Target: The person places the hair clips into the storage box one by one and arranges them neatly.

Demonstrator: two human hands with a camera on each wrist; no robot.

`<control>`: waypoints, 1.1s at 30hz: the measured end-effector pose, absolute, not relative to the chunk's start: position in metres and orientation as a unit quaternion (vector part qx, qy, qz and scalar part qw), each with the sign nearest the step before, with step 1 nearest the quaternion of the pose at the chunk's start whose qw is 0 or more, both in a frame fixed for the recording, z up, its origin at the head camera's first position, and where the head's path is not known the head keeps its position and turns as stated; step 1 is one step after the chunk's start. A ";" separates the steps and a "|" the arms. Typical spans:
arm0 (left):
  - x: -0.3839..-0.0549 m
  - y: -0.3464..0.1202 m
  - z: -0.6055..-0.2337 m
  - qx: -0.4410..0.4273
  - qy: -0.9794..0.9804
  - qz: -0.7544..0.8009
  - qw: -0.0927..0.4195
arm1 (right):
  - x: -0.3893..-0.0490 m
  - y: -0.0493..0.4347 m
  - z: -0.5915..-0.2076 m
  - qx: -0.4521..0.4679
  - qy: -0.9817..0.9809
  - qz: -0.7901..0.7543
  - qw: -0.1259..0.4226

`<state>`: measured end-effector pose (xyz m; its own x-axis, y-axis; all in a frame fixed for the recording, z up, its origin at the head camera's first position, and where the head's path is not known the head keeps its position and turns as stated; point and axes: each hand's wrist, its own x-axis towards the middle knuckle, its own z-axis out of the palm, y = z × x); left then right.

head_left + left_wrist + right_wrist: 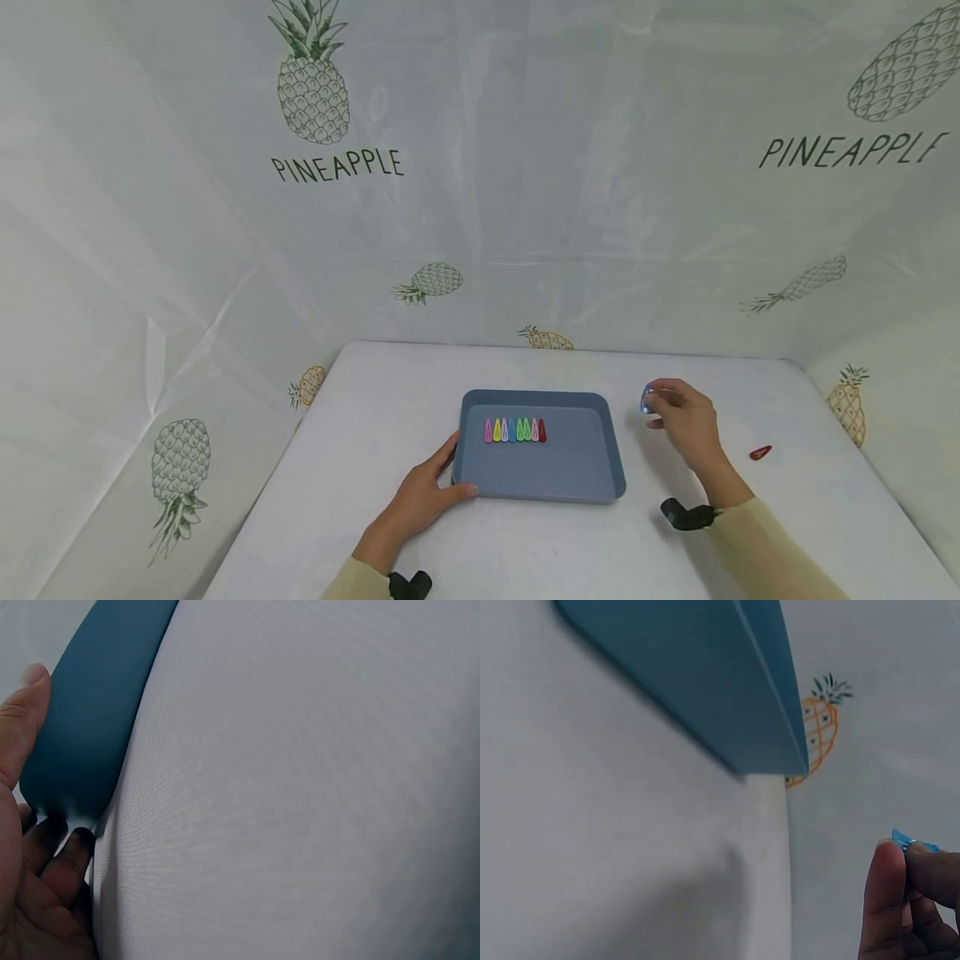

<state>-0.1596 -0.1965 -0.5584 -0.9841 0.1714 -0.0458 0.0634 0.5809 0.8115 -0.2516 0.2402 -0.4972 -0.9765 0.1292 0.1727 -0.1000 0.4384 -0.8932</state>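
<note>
My right hand (pixel 686 419) pinches a blue snap hair clip (pixel 913 842) between thumb and fingertips, held up beyond the right side of the blue-grey tray (pixel 540 479). Most of that clip is covered by the fingers. At the tray's near left corner, my left hand (pixel 422 493) grips the rim, its thumb (pixel 27 712) on the upper edge and the other fingers against the outer wall. Inside the tray a row of several snap clips (pixel 512 430) lies side by side, in pink, yellow, blue, green and red. A dark red clip (pixel 761 452) lies on the table, right of my right hand.
A white cloth covers the table (pixel 360 400). Behind and beside it hangs a pale curtain (pixel 480 192) printed with pineapples. Black straps (pixel 686 514) with cameras sit on both wrists.
</note>
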 end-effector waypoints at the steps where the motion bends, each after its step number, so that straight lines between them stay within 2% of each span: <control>1: -0.160 -0.196 -0.559 0.067 0.887 0.452 0.059 | -0.252 0.237 -0.496 -0.006 -0.839 0.534 0.107; 16: -0.161 -0.196 -0.557 0.067 0.888 0.451 0.061 | -0.257 0.188 -0.490 0.018 -0.828 0.555 0.076; 33: -0.159 -0.195 -0.556 0.059 0.888 0.452 0.065 | -0.256 0.143 -0.506 0.006 -0.826 0.562 0.042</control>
<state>-0.1592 -0.1948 -0.5564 -0.9846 0.1636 -0.0619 0.0463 0.5850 0.8097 -0.2555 0.1426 -0.5057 -0.9963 0.0375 0.0771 -0.0579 0.3692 -0.9275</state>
